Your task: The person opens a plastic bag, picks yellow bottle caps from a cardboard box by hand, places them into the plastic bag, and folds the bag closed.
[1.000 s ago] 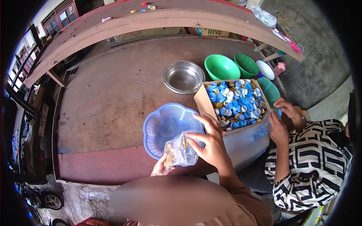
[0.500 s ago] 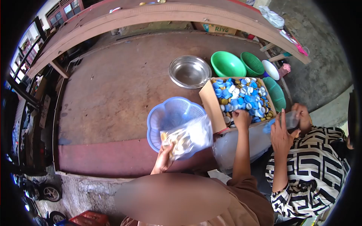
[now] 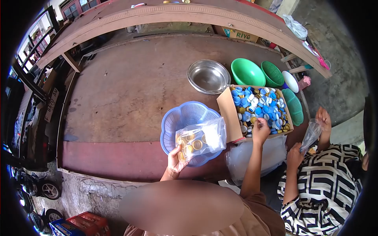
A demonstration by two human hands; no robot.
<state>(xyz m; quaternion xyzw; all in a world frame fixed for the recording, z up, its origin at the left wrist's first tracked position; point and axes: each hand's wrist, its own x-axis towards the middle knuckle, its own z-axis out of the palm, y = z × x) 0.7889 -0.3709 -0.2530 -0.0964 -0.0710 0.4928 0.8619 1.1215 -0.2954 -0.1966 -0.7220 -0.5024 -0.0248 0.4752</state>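
My left hand [image 3: 176,160] grips a clear plastic bag [image 3: 212,135] by its lower left side. Several gold-yellow bottle caps [image 3: 189,149] lie inside it. The bag is over a blue slotted plastic basket [image 3: 170,120]. Over the near part of a cardboard box [image 3: 231,114] is my right hand [image 3: 260,131], its fingers bent together; whatever is between the fingertips is too small to make out. Blue, white and gold bottle caps [image 3: 263,103] fill the box. Flat clear plastic bags [image 3: 256,157] lie below my right forearm.
Behind the box stand a steel bowl [image 3: 209,77], a green bowl [image 3: 247,72] and a green basket [image 3: 272,74]. Another green basket [image 3: 293,106] is at its right. A co-worker's hands [image 3: 295,156] hold a clear bag [image 3: 312,133]. A wooden beam [image 3: 189,13] crosses the far side.
The view has shifted, moving the scene slightly right. My left hand's bag has turned flatter, showing its caps clearly. My right hand has drawn up slightly. The co-worker's hands have moved apart along their bag.
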